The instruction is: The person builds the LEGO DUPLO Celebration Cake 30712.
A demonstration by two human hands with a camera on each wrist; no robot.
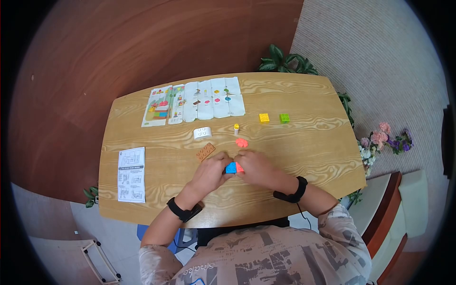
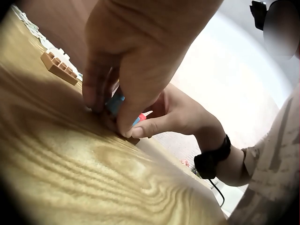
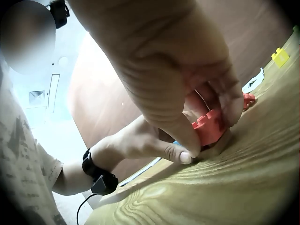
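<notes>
Both hands meet low over the near middle of the table. My left hand [image 1: 210, 172] grips a blue toy brick [image 1: 231, 168] between thumb and fingers, partly covering it. Against its right side is a red brick [image 3: 212, 129], pinched by my right hand [image 1: 259, 168]. In the right wrist view a brownish edge shows beneath the red brick, close to the wood. The two thumbs lie nearly tip to tip on the near side. Just beyond the left hand lies an orange-brown studded plate [image 1: 205, 152]. A coral scalloped piece [image 1: 242, 142] sits beyond the right hand.
Farther back stand a white curved brick [image 1: 203, 133] and a small yellow-topped figure [image 1: 236, 129]. A yellow brick [image 1: 264, 118] and a green brick [image 1: 284, 118] are at the back right. An unfolded picture sheet [image 1: 205, 100] lies behind; a printed leaflet [image 1: 131, 175] lies left.
</notes>
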